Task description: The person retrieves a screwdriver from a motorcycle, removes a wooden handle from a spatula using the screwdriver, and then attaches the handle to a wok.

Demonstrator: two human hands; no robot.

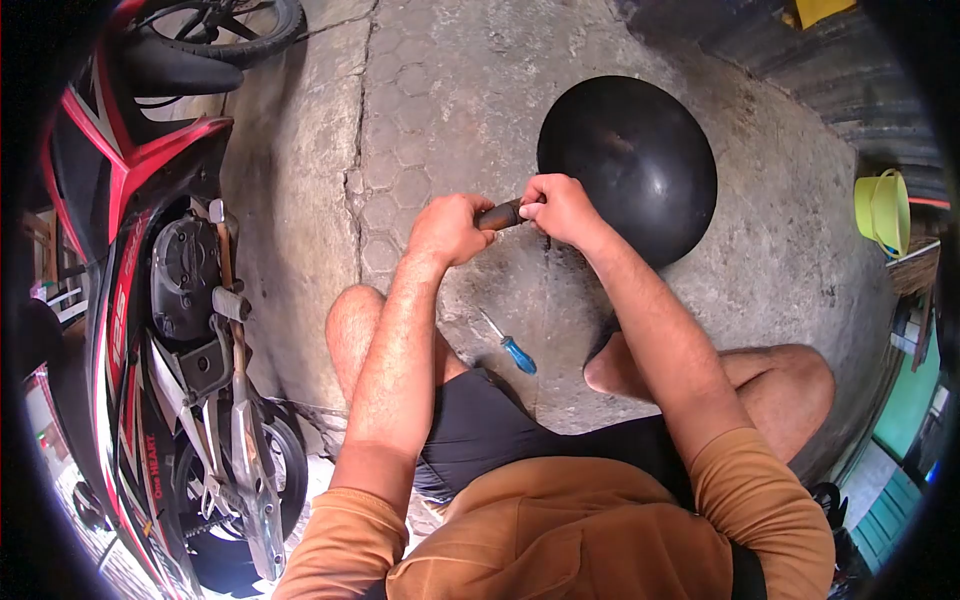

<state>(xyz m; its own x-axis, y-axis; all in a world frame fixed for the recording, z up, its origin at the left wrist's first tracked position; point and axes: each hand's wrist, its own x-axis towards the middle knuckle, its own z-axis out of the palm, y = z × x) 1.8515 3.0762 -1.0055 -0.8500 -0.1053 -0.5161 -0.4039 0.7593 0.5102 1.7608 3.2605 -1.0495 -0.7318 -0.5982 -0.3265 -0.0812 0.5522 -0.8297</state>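
Note:
A short dark brown cylinder with a black end (pixel 499 216) is held level between my two hands. My left hand (pixel 450 229) is closed around its left part, thumb and fingers wrapped over it. The fingers of my right hand (pixel 562 210) pinch its black right end; what lies under those fingertips is hidden. Just beyond my right hand is a large, round, glossy black dome-shaped object (pixel 640 165). A screwdriver with a blue handle (pixel 518 355) lies on the floor between my legs, its shaft pointing up and left.
A red and black motorcycle (pixel 130 250) stands close on my left, and another wheel (pixel 235 30) shows at the top left. The cracked concrete floor (pixel 430 100) stretches ahead. On the right are a yellow-green bucket (pixel 882 212), a broom head (pixel 915 268) and corrugated sheeting (pixel 850 85).

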